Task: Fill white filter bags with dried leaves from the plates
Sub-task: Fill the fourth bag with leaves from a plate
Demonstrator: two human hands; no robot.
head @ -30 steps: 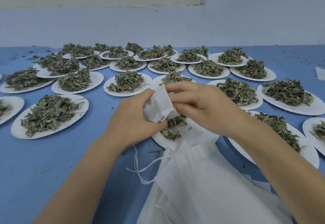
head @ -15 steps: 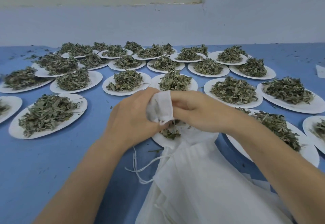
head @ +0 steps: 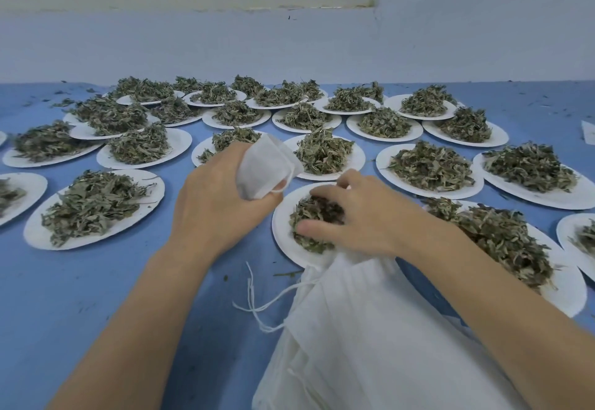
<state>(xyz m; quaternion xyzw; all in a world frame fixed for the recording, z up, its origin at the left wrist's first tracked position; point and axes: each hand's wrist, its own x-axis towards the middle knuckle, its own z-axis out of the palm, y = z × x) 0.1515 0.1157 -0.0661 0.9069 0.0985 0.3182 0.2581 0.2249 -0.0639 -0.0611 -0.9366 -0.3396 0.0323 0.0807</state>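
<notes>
My left hand (head: 212, 203) grips a small white filter bag (head: 264, 168), held up above the table with its mouth toward the right. Just to its right, my right hand (head: 357, 216) lies on the nearest white plate (head: 281, 226), fingers curled round a clump of dried leaves (head: 314, 213). A stack of white filter bags (head: 370, 338) with loose drawstrings (head: 254, 303) lies below the plate, under my right forearm.
Several white plates heaped with dried leaves cover the blue table (head: 80, 297), among them one at the left (head: 93, 206) and one at the right (head: 502, 242). A pale wall (head: 289, 45) rises behind. Leaf crumbs dot the table.
My right hand left the bag's mouth and dropped onto the near plate, closing on leaves. My left hand lifted the bag slightly up and left.
</notes>
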